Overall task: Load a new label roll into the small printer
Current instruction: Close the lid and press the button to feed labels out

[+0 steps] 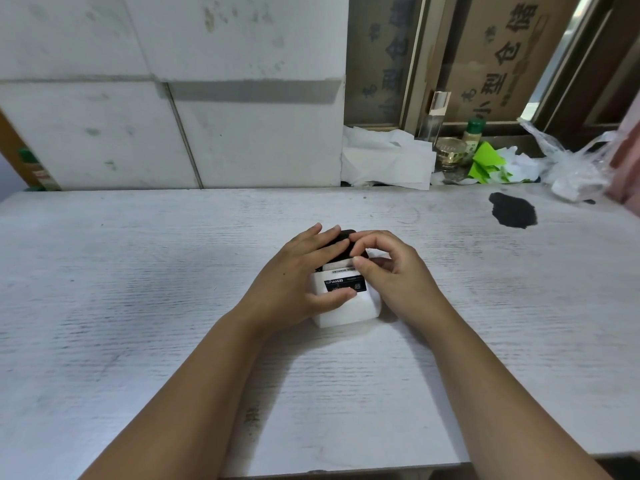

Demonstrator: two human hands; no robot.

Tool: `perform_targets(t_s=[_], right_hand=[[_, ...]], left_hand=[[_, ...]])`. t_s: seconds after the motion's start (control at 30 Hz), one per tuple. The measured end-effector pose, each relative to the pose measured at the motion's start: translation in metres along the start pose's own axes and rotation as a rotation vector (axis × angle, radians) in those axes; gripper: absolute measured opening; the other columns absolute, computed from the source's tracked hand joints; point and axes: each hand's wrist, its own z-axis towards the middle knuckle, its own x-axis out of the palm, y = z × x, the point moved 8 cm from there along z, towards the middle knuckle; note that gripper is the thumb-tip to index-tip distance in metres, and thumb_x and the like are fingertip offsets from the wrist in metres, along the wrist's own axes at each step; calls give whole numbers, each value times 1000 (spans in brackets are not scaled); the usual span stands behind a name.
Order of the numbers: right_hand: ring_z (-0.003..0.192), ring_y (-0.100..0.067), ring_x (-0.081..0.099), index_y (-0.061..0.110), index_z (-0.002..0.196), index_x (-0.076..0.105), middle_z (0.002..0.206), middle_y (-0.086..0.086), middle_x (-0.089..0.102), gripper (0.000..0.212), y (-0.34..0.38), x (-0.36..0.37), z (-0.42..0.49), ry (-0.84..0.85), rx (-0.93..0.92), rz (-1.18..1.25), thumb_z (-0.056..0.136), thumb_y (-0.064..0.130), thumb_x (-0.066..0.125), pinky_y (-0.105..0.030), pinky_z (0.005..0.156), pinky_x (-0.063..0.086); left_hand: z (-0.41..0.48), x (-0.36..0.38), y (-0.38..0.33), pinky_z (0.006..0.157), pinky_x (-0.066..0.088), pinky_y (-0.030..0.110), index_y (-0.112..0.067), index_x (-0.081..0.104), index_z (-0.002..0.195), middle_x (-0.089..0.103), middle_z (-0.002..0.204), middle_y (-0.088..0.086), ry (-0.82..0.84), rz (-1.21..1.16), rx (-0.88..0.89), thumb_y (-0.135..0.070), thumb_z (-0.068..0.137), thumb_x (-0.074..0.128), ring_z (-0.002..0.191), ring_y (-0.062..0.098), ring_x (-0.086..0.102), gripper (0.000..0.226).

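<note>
Both hands grip the white printer (346, 308); left hand (298, 278) steadies, right hand (391, 271) pinches its black lid (341, 247).

Head view; looks down, close over table (138, 306).

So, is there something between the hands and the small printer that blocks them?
No, nothing visible stands between them. The left hand already rests on the white printer, thumb across its front label. The right hand touches the black part at its top. The table around it is bare.
</note>
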Motion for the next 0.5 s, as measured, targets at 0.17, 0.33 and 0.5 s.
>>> perform_targets(t_s=[0.17,0.33,0.5], right_hand=[[105,-16,61,25,92,64,112,9,62,15,-1,-4,1,-69,13,2,85,11,65,-45,97,48],[108,-9,57,20,85,67,114,13,57,7,-2,-5,1,-58,21,-39,85,14,66,-35,96,47],[103,-11,57,27,78,66,118,13,54,12,-2,-4,0,-42,44,-47,82,17,70,-29,95,46]], left_hand=[[2,0,1,105,8,-1,-26,44,139,32,150,-13,-4,-33,11,-42,74,74,143,4,14,74],[2,1,2,106,10,2,-25,43,139,29,146,-18,-16,-38,22,-46,73,71,142,2,12,75],[2,3,4,110,12,10,-27,42,140,30,149,-18,-3,-35,13,-45,75,71,142,0,10,74]])
